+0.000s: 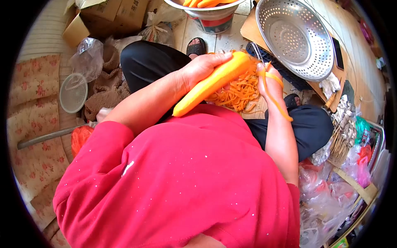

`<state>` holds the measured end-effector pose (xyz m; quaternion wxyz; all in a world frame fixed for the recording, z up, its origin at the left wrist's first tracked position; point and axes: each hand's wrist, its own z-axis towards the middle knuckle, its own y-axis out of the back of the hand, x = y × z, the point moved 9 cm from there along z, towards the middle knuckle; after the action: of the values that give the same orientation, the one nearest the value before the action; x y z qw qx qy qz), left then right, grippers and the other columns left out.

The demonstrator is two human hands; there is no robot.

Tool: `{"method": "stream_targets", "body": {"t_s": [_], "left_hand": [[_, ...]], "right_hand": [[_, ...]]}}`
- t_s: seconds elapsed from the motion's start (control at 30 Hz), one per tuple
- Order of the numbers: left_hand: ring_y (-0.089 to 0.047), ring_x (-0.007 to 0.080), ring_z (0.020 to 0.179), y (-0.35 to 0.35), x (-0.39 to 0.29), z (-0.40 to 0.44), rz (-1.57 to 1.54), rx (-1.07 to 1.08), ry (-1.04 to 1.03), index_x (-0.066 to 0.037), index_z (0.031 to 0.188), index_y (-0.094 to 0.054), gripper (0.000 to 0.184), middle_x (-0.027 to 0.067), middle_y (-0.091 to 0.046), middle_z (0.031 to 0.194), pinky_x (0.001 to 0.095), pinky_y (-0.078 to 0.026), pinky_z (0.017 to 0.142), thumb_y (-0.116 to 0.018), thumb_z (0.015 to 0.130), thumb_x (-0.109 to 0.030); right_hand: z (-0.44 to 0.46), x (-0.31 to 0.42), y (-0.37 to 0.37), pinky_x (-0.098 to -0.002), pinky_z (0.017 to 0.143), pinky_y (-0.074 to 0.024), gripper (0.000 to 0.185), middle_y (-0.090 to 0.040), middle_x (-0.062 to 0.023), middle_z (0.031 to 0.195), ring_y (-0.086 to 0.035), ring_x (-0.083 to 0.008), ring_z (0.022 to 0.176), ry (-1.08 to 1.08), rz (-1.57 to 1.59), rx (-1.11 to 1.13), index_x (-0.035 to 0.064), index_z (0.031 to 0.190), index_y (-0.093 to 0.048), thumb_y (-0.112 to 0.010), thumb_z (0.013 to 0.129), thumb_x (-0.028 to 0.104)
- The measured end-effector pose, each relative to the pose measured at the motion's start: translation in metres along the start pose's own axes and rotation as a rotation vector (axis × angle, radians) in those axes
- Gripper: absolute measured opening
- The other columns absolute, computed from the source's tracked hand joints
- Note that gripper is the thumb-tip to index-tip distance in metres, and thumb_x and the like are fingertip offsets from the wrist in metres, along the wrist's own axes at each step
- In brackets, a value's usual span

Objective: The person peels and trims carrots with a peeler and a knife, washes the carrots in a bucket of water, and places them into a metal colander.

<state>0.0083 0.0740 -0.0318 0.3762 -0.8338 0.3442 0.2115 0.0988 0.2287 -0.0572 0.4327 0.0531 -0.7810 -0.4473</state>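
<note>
Orange carrot (215, 84) slants above the peelings (240, 94), clasped by the left hand (199, 70), seemingly to keep its length steady and exposed. Beside its far end, the right hand (271, 80) grips a peeler (257, 51), probably angled for stripping; scraps can drop between the knees.

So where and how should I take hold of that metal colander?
I'd take the colander by its rim at the left edge, thumb inside and fingers outside. The rim runs all around the wide, open bowl, so it offers an edge to pinch. The phone lies close to the right edge, so coming from the left looks better.
</note>
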Motion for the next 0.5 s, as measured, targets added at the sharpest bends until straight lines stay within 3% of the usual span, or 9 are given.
{"method": "stream_targets", "body": {"t_s": [0.1,0.2,0.27,0.33,0.4,0.43,0.5], "left_hand": [[-0.067,0.0276,0.071,0.031,-0.003,0.021,-0.176,0.000,-0.039,-0.002,0.123,-0.052,0.053,0.0200,-0.066,0.097,0.0344,-0.056,0.052,-0.038,0.098,-0.046],[-0.063,0.0255,0.063,0.055,-0.017,0.024,-0.200,-0.283,-0.085,-0.003,0.114,-0.054,0.050,0.0158,-0.063,0.086,0.0335,-0.054,0.051,-0.038,0.098,-0.048],[-0.062,0.0246,0.063,0.068,-0.021,0.038,-0.267,-0.311,-0.113,-0.003,0.112,-0.054,0.050,0.0148,-0.062,0.086,0.0332,-0.054,0.051,-0.038,0.098,-0.048],[-0.061,0.0237,0.064,0.074,-0.021,0.045,-0.335,-0.335,-0.140,-0.004,0.111,-0.054,0.050,0.0138,-0.061,0.085,0.0329,-0.054,0.051,-0.038,0.098,-0.049],[-0.062,0.0233,0.067,0.069,-0.021,0.048,-0.349,-0.291,-0.152,-0.003,0.111,-0.054,0.050,0.0142,-0.061,0.088,0.0335,-0.054,0.052,-0.038,0.098,-0.049],[-0.061,0.0228,0.067,0.063,-0.021,0.046,-0.314,-0.275,-0.164,-0.003,0.111,-0.054,0.051,0.0133,-0.061,0.086,0.0333,-0.054,0.054,-0.038,0.098,-0.050],[-0.062,0.0235,0.064,0.044,-0.010,0.040,-0.296,-0.211,-0.106,-0.002,0.109,-0.055,0.050,0.0131,-0.062,0.082,0.0346,-0.053,0.053,-0.041,0.097,-0.049]], "right_hand": [[-0.020,0.024,0.009,-0.0475,0.069,-0.0452,0.033,-0.063,-0.0235,0.080,-0.062,-0.0395,0.079,0.106,0.196,-0.153,0.0022,0.089,-0.059,-0.049,0.094,0.033],[-0.053,0.053,-0.007,-0.0450,0.061,-0.0461,0.029,-0.062,-0.0194,0.073,-0.061,-0.0377,0.067,0.087,0.274,0.058,0.0044,0.087,-0.058,-0.053,0.092,0.032],[-0.071,0.077,-0.015,-0.0431,0.057,-0.0459,0.024,-0.059,-0.0178,0.070,-0.060,-0.0377,0.063,0.278,0.273,0.136,0.0056,0.084,-0.057,-0.057,0.091,0.028],[-0.086,0.100,-0.013,-0.0443,0.058,-0.0459,0.018,-0.058,-0.0182,0.070,-0.060,-0.0395,0.068,0.464,0.398,0.080,0.0059,0.082,-0.054,-0.063,0.087,0.020],[-0.090,0.106,-0.012,-0.0470,0.060,-0.0461,0.018,-0.060,-0.0201,0.073,-0.060,-0.0422,0.071,0.522,0.330,0.076,0.0057,0.083,-0.055,-0.061,0.088,0.021],[-0.088,0.106,-0.012,-0.0470,0.060,-0.0461,0.018,-0.060,-0.0201,0.073,-0.060,-0.0422,0.071,0.521,0.330,0.077,0.0057,0.083,-0.055,-0.061,0.088,0.021],[-0.071,0.085,-0.012,-0.0498,0.063,-0.0462,0.021,-0.061,-0.0220,0.077,-0.059,-0.0453,0.075,0.313,0.178,0.043,0.0052,0.083,-0.055,-0.057,0.090,0.025]]}}
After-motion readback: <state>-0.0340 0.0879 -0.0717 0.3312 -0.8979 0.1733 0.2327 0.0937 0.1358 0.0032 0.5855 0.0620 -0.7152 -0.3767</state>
